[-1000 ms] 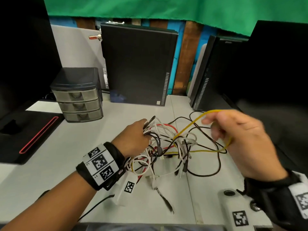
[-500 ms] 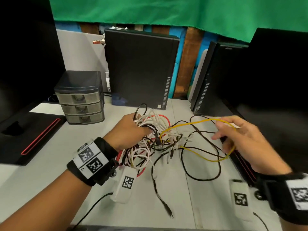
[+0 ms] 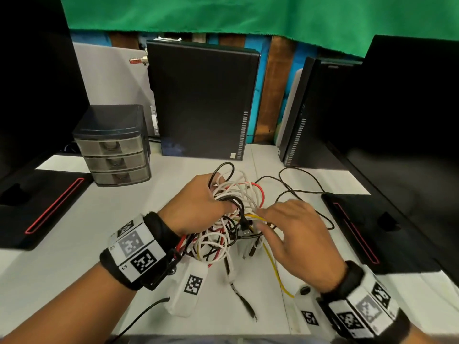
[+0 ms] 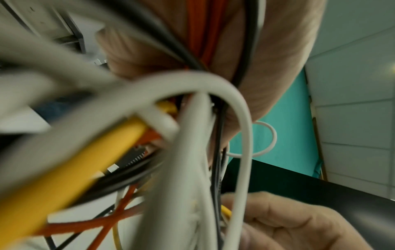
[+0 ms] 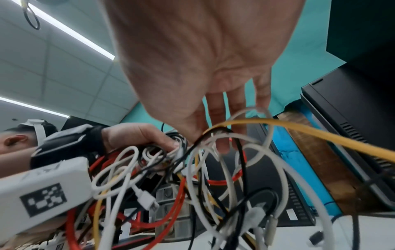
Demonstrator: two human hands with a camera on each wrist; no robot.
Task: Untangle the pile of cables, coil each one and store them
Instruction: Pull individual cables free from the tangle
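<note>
A tangle of white, red, black and yellow cables (image 3: pixel 238 194) is lifted a little off the white table (image 3: pixel 82 244). My left hand (image 3: pixel 218 194) grips a bunch of its strands at the top; the right wrist view shows that left hand (image 5: pixel 149 137) curled round white and black loops. My right hand (image 3: pixel 273 219) reaches into the tangle from the right, its fingers (image 5: pixel 220 108) straight among the strands. The yellow cable (image 3: pixel 273 266) runs from the knot under my right palm toward the wrist, and this yellow cable (image 5: pixel 320 133) crosses in front of the fingers. A black cable (image 3: pixel 305 180) loops out on the table behind.
A small grey three-drawer unit (image 3: pixel 116 150) stands at the back left. A black computer case (image 3: pixel 203 100) is behind the tangle, another case (image 3: pixel 310 115) at the right. Black monitor bases with red stripes lie at the left (image 3: pixel 49 209) and right (image 3: pixel 372 232).
My right hand, which held the yellow loop out to the right, has moved left into the tangle and the yellow loop has gone slack. My left hand kept its grip.
</note>
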